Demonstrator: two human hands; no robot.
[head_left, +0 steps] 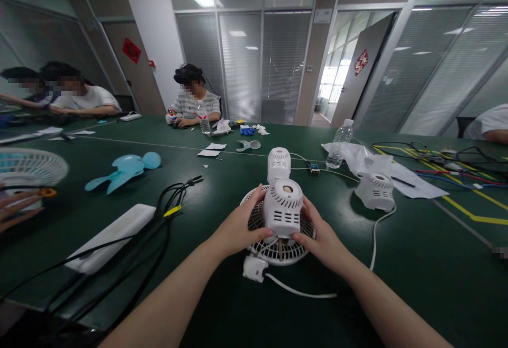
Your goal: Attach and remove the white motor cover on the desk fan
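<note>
Both my hands are closed around a white vented motor housing (282, 210) of a fan, one on each side. My left hand (250, 221) has its thumb at the lower left corner of the housing. My right hand (317, 234) grips the opposite side, thumb at the lower right corner. Beneath the housing lies a round white fan grille (291, 255) on the table. A small white plastic piece (255, 268) with a pale cable (301, 291) sits just in front of the grille. Behind stands another white vented housing (278, 163).
On the green table (214, 305), a white power strip (111, 237), black cables and blue fan blades (129, 170) lie left. Right are a third housing (375, 192), a plastic bottle (340, 144) and paper (416, 178). Another person's hand (18, 207) touches a fan at far left.
</note>
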